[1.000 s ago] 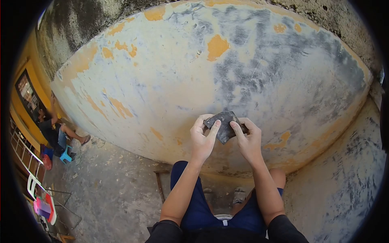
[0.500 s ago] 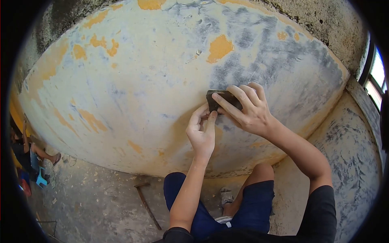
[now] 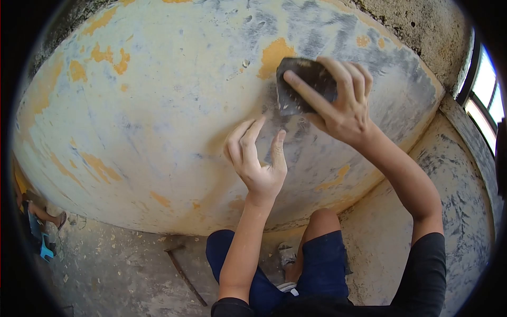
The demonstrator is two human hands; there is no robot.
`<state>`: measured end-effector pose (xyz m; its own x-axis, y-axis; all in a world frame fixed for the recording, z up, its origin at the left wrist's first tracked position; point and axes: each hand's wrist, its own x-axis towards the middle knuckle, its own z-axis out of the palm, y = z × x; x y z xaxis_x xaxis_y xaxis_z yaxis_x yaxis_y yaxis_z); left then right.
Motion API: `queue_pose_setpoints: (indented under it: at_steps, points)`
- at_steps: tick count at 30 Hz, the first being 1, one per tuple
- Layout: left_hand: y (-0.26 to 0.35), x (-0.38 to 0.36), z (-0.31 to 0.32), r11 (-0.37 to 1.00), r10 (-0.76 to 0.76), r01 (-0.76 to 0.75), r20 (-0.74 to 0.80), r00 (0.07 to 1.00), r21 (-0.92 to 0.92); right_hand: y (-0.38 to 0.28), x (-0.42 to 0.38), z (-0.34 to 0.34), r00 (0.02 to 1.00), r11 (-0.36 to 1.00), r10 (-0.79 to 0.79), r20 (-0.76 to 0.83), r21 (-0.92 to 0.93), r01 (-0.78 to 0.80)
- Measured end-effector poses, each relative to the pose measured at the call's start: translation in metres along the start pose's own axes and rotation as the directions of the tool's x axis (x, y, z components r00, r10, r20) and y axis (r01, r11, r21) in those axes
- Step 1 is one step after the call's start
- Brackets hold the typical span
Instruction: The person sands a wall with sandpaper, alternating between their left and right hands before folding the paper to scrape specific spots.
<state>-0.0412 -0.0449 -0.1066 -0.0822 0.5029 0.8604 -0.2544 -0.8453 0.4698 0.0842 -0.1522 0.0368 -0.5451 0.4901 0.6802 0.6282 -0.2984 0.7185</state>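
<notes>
In my right hand (image 3: 346,113) is a dark piece of sandpaper (image 3: 291,99), dusty on its face. My index finger stretches across it while the thumb and other fingers grip its right side. It is up against the pale, patchy wall surface (image 3: 163,111), just below an orange patch (image 3: 276,55); whether it touches cannot be made out. Below and left of it, my left hand (image 3: 260,166) holds nothing. Its fingers are curved and apart from the thumb, close to the wall.
A hammer-like tool with a long handle (image 3: 186,277) lies on the concrete floor (image 3: 124,269). At the far left are another person's leg (image 3: 46,214) and a blue stool (image 3: 46,248). A rough side wall (image 3: 443,195) and a window (image 3: 488,87) are on the right.
My right hand has carried the sandpaper up and right, turning its face more toward me. My left hand has let go of it and dropped slightly to the left. The view has shifted a little.
</notes>
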Motion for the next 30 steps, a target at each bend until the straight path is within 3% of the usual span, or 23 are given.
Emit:
queue_pose_setpoints:
  at_steps: [1,2,4,8,10,12,15,19,20,23,27,28,29,30]
  points:
    - [-0.007,-0.006,0.0,0.957,0.133,-0.121,-0.027,0.991,0.264,0.006,0.007,-0.004,0.999,1.0,0.009,0.036,-0.012,-0.008]
    - [-0.017,-0.011,0.003,0.958,0.127,-0.115,-0.028,0.992,0.261,0.012,0.011,-0.003,0.999,0.999,0.02,0.043,-0.027,-0.019]
    - [-0.031,-0.015,0.007,0.883,0.21,-0.185,-0.012,0.978,0.431,0.026,0.017,-0.003,0.998,0.999,0.028,0.053,-0.042,-0.026]
    - [-0.037,-0.016,0.005,0.912,0.128,-0.096,-0.055,0.99,0.398,0.054,0.009,-0.005,0.988,0.995,-0.06,0.145,-0.07,0.071]
    - [-0.035,-0.014,0.002,0.903,0.05,-0.048,0.005,0.999,0.427,0.058,0.01,0.002,0.982,0.992,-0.106,0.159,-0.05,0.115]
    - [-0.039,-0.015,0.0,0.898,0.013,-0.033,0.047,0.999,0.439,0.06,0.015,0.01,0.979,0.978,-0.18,0.099,-0.088,0.189]
    - [-0.043,-0.016,0.001,0.89,-0.022,-0.025,0.097,0.995,0.456,0.033,0.054,0.015,0.989,0.99,-0.142,0.039,-0.02,0.143]
    - [-0.045,-0.016,-0.001,0.874,-0.02,-0.042,0.122,0.992,0.483,0.037,0.056,0.022,0.979,0.977,-0.203,-0.028,-0.075,0.201]
    - [-0.046,-0.016,0.0,0.877,-0.024,-0.037,0.12,0.992,0.48,0.041,0.047,0.012,0.987,0.989,-0.144,0.076,-0.016,0.146]
    - [-0.047,-0.017,-0.001,0.871,-0.039,-0.034,0.138,0.99,0.49,0.059,0.026,0.003,0.973,0.969,-0.176,0.147,-0.149,0.198]
    - [-0.047,-0.015,-0.006,0.881,-0.049,-0.044,0.184,0.982,0.471,0.036,0.058,0.012,0.953,0.943,-0.253,0.165,-0.18,0.281]
    - [-0.047,-0.016,-0.007,0.884,-0.055,-0.043,0.195,0.979,0.466,0.026,0.075,-0.009,0.897,0.983,-0.169,0.408,0.001,0.184]
    - [-0.047,-0.017,-0.008,0.884,-0.058,-0.042,0.198,0.979,0.465,0.028,0.073,-0.006,0.896,0.983,-0.168,0.411,0.002,0.184]
    - [-0.049,-0.017,-0.009,0.877,-0.052,-0.053,0.206,0.977,0.477,0.033,0.072,0.0,0.935,0.978,-0.209,0.287,0.085,0.192]
